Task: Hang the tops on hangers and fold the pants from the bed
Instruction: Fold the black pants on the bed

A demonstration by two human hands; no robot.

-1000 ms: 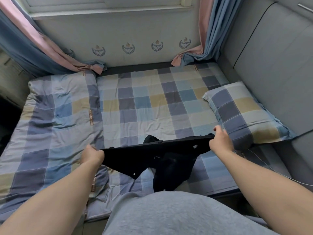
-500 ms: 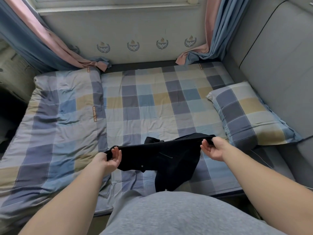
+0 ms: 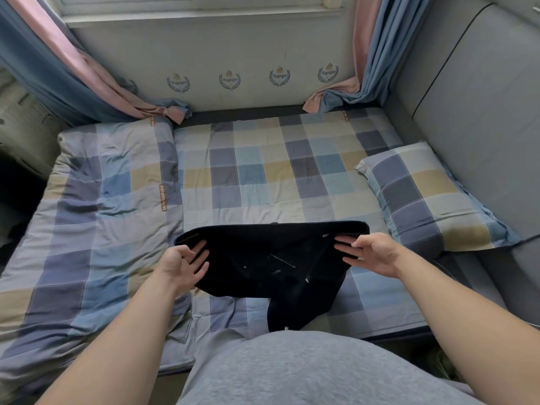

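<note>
The black pants (image 3: 271, 258) lie spread at the near edge of the bed (image 3: 263, 176), one leg trailing toward that edge. The left hand (image 3: 184, 264) and right hand (image 3: 377, 254) sit over the waist's two ends, fingers straight and slightly spread, pinching nothing. Farther up the bed, a folded quilt (image 3: 96, 214) lies left and a checked pillow (image 3: 423, 197) right.

Home bedroom, checked bed (image 3: 263, 171), pillow (image 3: 423, 194), curtains (image 3: 371, 54), window sill (image 3: 204, 17)
</note>
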